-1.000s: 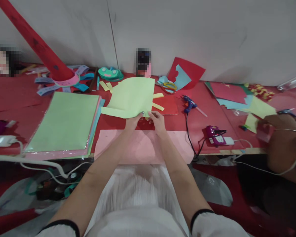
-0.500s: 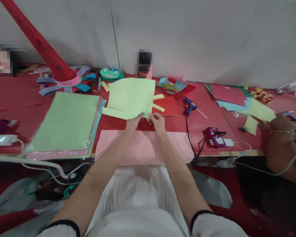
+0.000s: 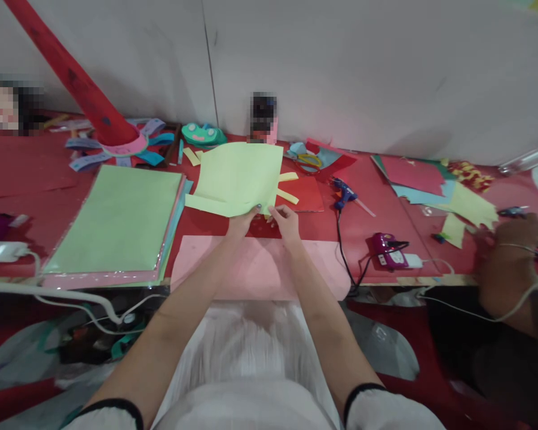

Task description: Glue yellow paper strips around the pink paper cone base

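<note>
A red-covered table (image 3: 388,200) spans the frame, a green-topped stack of sheets (image 3: 121,221) at left and a pink sheet (image 3: 251,278) at lower centre. In the middle of the frame, a pale green sheet (image 3: 242,176) is held by its near edge, the left hand (image 3: 242,223) and right hand (image 3: 286,222) pinching it side by side near its lower right corner. A blue glue gun (image 3: 345,191) lies right of centre, near yellow-handled scissors (image 3: 310,160).
</note>
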`<action>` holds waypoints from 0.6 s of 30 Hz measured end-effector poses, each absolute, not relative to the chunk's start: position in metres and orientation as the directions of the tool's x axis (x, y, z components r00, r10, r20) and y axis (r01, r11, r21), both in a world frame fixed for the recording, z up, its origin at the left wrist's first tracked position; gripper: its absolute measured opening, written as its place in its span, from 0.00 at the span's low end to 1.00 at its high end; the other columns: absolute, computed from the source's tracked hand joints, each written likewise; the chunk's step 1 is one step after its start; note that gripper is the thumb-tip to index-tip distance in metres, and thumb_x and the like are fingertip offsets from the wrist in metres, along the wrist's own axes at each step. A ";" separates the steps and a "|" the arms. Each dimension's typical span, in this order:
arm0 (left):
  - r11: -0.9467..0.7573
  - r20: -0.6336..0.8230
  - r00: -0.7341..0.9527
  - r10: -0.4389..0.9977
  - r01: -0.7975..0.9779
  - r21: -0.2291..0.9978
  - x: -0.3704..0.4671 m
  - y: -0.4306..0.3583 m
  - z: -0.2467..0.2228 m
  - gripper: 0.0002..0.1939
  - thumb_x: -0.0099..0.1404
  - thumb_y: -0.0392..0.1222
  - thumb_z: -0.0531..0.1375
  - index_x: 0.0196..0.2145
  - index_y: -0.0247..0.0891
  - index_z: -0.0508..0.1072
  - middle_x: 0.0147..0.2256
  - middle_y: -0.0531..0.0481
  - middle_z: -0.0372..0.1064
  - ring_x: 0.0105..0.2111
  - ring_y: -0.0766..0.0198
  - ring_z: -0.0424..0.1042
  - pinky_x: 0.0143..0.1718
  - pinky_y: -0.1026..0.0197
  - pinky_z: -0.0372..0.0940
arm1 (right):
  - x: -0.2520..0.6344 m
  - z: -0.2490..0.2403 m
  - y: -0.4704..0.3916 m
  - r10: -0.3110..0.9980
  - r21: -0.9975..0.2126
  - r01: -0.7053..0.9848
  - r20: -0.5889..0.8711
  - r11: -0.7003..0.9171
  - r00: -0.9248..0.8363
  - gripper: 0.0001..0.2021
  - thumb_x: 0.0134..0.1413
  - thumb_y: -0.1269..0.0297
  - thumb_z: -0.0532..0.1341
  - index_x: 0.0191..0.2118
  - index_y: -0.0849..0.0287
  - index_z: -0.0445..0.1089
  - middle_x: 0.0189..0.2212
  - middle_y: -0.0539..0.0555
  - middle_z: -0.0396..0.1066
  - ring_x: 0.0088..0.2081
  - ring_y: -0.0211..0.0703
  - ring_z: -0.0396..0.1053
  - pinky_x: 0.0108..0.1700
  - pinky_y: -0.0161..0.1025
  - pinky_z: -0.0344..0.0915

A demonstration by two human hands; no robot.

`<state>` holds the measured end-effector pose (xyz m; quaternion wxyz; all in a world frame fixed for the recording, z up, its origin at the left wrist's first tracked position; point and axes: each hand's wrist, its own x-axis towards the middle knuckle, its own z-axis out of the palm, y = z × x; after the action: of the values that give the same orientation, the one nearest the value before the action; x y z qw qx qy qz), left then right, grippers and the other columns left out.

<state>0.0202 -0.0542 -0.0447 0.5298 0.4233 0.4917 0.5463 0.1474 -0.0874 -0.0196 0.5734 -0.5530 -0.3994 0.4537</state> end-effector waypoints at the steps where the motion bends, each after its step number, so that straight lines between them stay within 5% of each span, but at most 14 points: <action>1: 0.035 -0.047 -0.070 0.996 -0.163 0.986 0.020 -0.054 -0.046 0.24 0.47 0.49 0.68 0.40 0.36 0.73 0.45 0.42 0.72 0.46 0.50 0.71 0.48 0.47 0.68 | 0.147 -0.019 -0.088 0.963 -0.997 -0.078 -0.043 -0.023 0.267 0.16 0.39 0.49 0.65 0.22 0.57 0.65 0.14 0.45 0.66 0.17 0.32 0.62 0.21 0.32 0.61; 18: -0.046 0.044 -0.019 0.999 -0.111 0.993 0.021 -0.052 -0.048 0.23 0.50 0.52 0.66 0.42 0.38 0.73 0.46 0.42 0.72 0.48 0.50 0.70 0.50 0.45 0.67 | 0.150 -0.023 -0.086 0.960 -0.997 -0.042 -0.069 -0.059 0.272 0.15 0.40 0.50 0.65 0.22 0.58 0.68 0.15 0.46 0.66 0.17 0.32 0.60 0.23 0.33 0.61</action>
<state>0.0210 -0.0517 -0.0477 0.5114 0.4783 0.4643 0.5424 0.1497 -0.0856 -0.0227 0.5561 -0.5715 -0.4014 0.4505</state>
